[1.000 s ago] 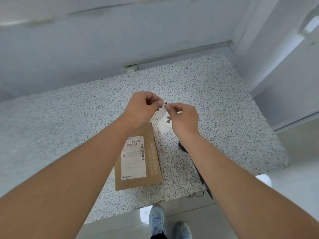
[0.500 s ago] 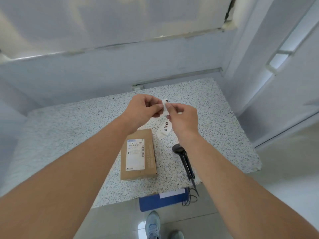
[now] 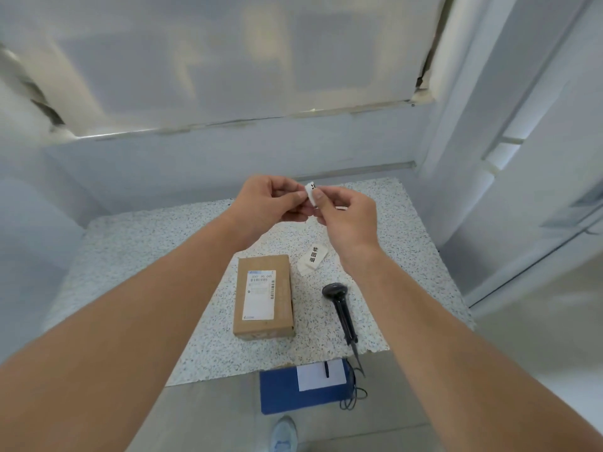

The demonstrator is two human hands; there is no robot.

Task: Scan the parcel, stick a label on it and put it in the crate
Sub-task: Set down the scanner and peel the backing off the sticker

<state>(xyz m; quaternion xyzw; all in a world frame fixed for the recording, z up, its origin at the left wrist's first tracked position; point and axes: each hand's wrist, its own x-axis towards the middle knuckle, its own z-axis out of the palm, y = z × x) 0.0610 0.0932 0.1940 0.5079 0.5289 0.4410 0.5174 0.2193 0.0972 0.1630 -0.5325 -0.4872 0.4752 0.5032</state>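
1. Between the fingertips (image 3: 318,199) of both hands, left hand (image 3: 267,203) and right hand (image 3: 350,220), a small white label (image 3: 310,193) is pinched, seemingly being peeled.
2. Below the fingers, the cardboard parcel (image 3: 264,296) lies on the speckled table (image 3: 137,243), with the barcode scanner (image 3: 339,308) beside it.
3. Next: press the label onto the parcel.
4. Since half a second ago, the grip is unchanged; the view has pulled back.

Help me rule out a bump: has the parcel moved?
No. The parcel lies as before beside the scanner, near the table's front edge; only the camera tilted.
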